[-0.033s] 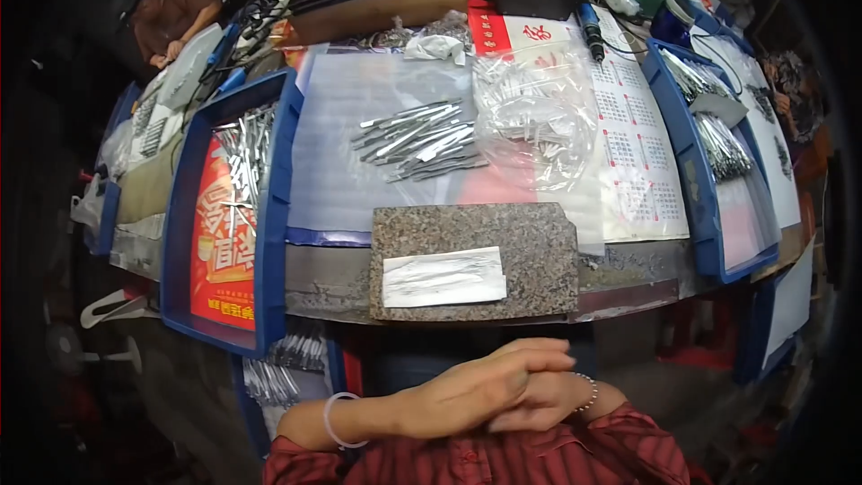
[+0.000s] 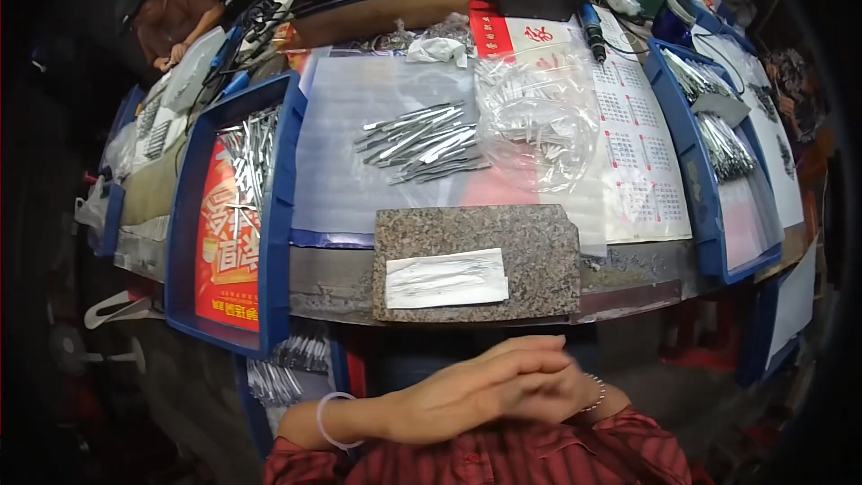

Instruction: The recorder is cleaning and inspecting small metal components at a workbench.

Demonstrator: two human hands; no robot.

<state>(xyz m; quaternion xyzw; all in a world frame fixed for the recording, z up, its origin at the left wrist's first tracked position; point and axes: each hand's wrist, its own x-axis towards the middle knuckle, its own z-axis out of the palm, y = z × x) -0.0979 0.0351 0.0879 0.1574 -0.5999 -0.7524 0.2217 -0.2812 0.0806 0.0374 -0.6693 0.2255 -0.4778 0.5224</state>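
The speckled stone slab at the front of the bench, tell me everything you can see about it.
The stone slab is a flat rectangular block, grey-brown and speckled like granite. It lies level at the near edge of the workbench, its front side about flush with that edge. A white paper sheet rests on its near left part. Its far edge meets a clear plastic sheet that carries a pile of slim metal tools. Neither hand touches it; both are clasped together below the bench.

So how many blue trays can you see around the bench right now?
3 plainly. One blue tray left of the stone slab, holding metal pieces; one on the right; a third at far left, partly hidden. More may lie beyond the dark edges.
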